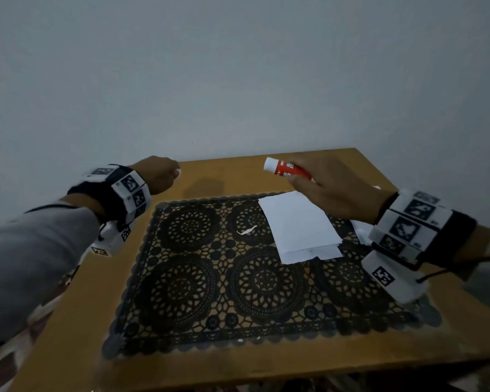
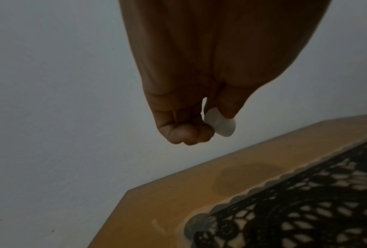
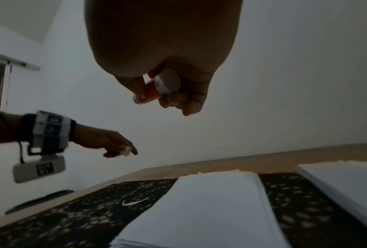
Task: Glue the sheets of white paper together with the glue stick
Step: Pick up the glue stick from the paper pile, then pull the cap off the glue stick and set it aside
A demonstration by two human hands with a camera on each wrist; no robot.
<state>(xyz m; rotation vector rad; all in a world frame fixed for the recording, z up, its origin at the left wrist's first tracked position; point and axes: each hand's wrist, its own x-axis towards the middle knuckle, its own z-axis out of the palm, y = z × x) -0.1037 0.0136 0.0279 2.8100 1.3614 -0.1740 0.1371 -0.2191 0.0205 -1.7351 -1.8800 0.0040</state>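
Note:
My right hand (image 1: pixel 320 182) holds a red and white glue stick (image 1: pixel 287 170) above the far right of the table, its uncapped white end pointing left; the stick (image 3: pixel 155 89) shows from its base in the right wrist view. My left hand (image 1: pixel 161 175) hovers over the far left corner, fingers curled, pinching the small white cap (image 2: pixel 221 123) between thumb and fingers. A stack of white paper sheets (image 1: pixel 300 226) lies on the black lace mat (image 1: pixel 210 278), below the right hand. More white paper (image 3: pixel 348 181) lies to the right.
The wooden table (image 1: pixel 238 171) stands against a pale wall. A small white paper scrap (image 1: pixel 246 230) lies on the mat left of the sheets. Bare wood runs along the table's far edge (image 2: pixel 178 201).

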